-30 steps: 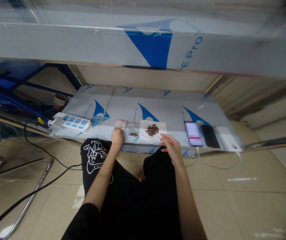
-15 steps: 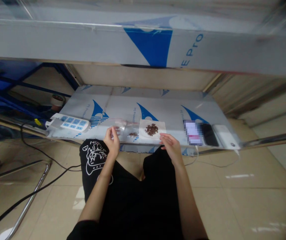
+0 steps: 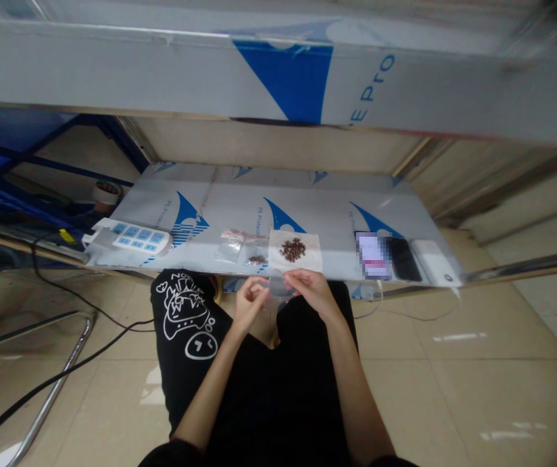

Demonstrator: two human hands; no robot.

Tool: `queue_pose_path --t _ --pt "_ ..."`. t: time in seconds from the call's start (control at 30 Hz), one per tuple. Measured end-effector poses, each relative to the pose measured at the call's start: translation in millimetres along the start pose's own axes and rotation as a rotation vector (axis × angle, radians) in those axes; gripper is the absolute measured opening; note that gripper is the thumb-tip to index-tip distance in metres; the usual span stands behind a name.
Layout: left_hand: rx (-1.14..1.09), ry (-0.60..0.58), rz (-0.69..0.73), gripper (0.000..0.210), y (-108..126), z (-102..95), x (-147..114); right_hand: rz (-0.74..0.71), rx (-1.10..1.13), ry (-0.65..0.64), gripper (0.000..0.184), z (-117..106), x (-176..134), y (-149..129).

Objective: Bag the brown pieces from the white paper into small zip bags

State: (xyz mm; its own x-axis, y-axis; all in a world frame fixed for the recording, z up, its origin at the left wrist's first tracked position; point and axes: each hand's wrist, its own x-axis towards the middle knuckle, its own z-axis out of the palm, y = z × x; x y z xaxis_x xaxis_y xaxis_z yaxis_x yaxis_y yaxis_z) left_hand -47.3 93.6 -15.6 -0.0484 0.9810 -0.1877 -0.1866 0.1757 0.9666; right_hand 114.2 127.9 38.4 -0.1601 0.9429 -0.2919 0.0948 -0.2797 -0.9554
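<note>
A small clear plastic bag [image 3: 277,295] hangs between my two hands, just off the front edge of the shelf and over my lap. My left hand [image 3: 250,301] pinches its left side, with thumb and fingers together. On the opposite side my right hand [image 3: 311,289] grips the bag near its top. Right behind the hands, a pile of small shiny dark brown pieces [image 3: 292,250] lies on a white paper sheet [image 3: 311,261]. Beside the sheet rests a clear bag [image 3: 256,257] with a few brown pieces in it. Further left are flat clear bags [image 3: 230,248] with reddish top edges.
A white power strip [image 3: 142,240] sits at the shelf's left end. On the right lie a phone with a lit screen [image 3: 374,255], a dark phone [image 3: 404,259] and a white power bank [image 3: 434,263], with cables hanging off the edge. An upper panel [image 3: 161,78] overhangs the shelf [image 3: 336,194].
My left hand has moved right and toward me from the flat bags, and my right hand has come left. A clear bag is now held between them.
</note>
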Motion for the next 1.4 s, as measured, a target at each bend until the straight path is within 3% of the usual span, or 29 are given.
queue_pose_path --t 0.3,0.47,0.7,0.8,0.9,1.0,1.07,1.17,1.27,1.4 --pt "0.052 0.109 -0.004 0.027 -15.5 -0.7 0.9 -0.033 -0.044 0.027 0.026 -5.3 -4.3 6.2" --pt "0.078 0.019 -0.026 0.028 -5.9 -4.0 2.6 -0.002 0.036 0.02 0.036 -7.7 -15.7 6.5" --pt "-0.134 0.027 -0.063 0.041 14.2 -6.4 -2.9 0.116 0.187 0.002 0.04 -3.9 -49.4 19.0" --pt "0.006 0.034 0.037 0.036 18.5 -8.9 -6.5 0.192 0.228 0.08 0.042 -2.4 -57.9 30.5" --pt "0.329 0.164 0.232 0.035 23.4 -6.1 -16.2 0.23 0.244 0.14 0.042 -5.2 -59.1 34.9" --pt "0.638 0.262 0.391 0.025 31.9 4.4 -29.7 0.207 0.186 0.1 0.04 -8.5 -57.3 27.9" --pt "0.693 0.174 0.411 0.012 37.0 14.3 -36.6 0.159 0.127 0.076 0.036 -8.0 -55.8 20.4" --pt "0.599 -0.006 0.391 0.021 38.4 28.2 -40.6 0.06 0.055 0.008 0.03 -3.1 -53.8 12.5" --pt "0.472 -0.053 0.338 0.019 35.0 36.0 -40.7 0.001 0.038 -0.066 0.031 3.1 -53.0 11.4" --pt "0.403 -0.084 0.217 0.023 36.3 37.1 -42.6 -0.031 0.059 -0.061 0.033 9.4 -54.0 13.2"
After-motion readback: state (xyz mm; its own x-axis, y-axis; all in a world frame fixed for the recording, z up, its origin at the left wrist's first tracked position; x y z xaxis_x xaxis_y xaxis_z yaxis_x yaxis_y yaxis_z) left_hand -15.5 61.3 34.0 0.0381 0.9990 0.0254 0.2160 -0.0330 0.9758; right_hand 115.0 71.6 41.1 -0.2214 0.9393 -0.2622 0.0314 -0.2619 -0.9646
